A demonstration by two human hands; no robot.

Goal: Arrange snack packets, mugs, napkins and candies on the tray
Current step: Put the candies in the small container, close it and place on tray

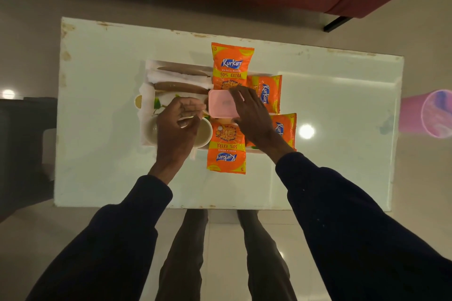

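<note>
— So, from the head camera, where does everything sit?

— On the white table point(102, 110) lies the tray point(146, 140), crowded. Four orange snack packets: the far packet point(231, 66) and the near packet point(226, 148) overhang the tray's edges, and two more lie to the right, the upper right packet point(267, 91) and the lower right packet point(285, 127). Folded napkins point(171, 77) lie along the far left, and a mug point(152, 131) stands at the near left, partly under the left hand point(177, 127).

— And the hands?

— The right hand point(252, 115) rests spread on a pink lidded box point(221, 106) in the middle; fingers curl round its far and near edges, so I judge it is holding the box. The left hand's fingers are curled narrow, pinching something thin and pale that I cannot identify. Candies aren't visible; perhaps they're in the box, but that's hidden.

— What could go wrong?

— The box seems to sit over packets, an uneven bed, so it may tip or slide on release. The near packet hangs well over the rim; a sleeve brushing it could drag it off. The left wrist hovers above the mug, too.
</note>
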